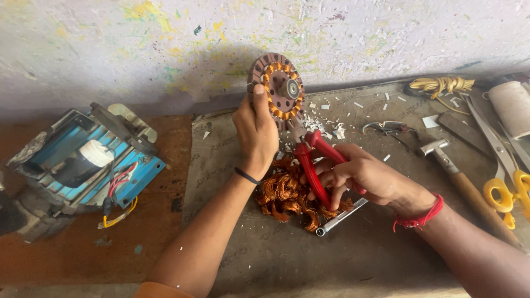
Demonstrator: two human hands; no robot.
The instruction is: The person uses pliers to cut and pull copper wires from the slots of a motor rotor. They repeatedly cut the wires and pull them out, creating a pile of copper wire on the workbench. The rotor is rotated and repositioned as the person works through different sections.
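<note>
Worktop (353,265): grey mat over a brown bench, running up to the paint-flecked wall.
Blue machine (88,160): at the left edge, tilted, with loose wires.
Hammer (458,176): near the right edge, beside my yellow-handled scissors (505,193).
Copper wire heap (287,196): mid-worktop, under my hands, a metal tube (339,218) just beside it.
Stator (279,88): round, copper-wound, held upright at the back edge.
My left hand (255,132): fingers closed round the stator's rim.
My right hand (367,176): fingers gripping the red-handled pliers (314,160), nose at the stator's lower edge.
</note>
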